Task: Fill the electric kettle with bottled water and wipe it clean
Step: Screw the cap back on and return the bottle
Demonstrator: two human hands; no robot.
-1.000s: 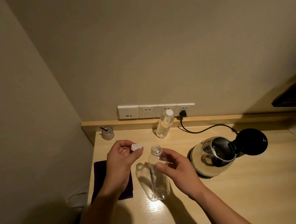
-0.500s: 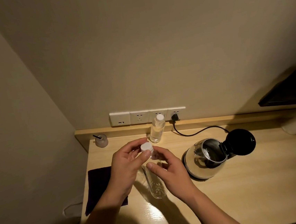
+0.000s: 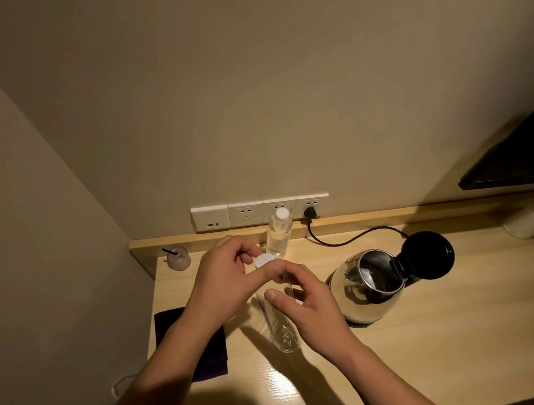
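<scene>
Left grip pinching round white cap, clear ribbed bottle

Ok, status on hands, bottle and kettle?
Left hand holds cap at bottle neck. Right hand steadies bottle. Kettle lid open, path clear.

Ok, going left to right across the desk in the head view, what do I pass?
Small jar with a black stick → dark purple cloth → left hand with the white cap → right hand → open kettle → clear wrapper.
</scene>
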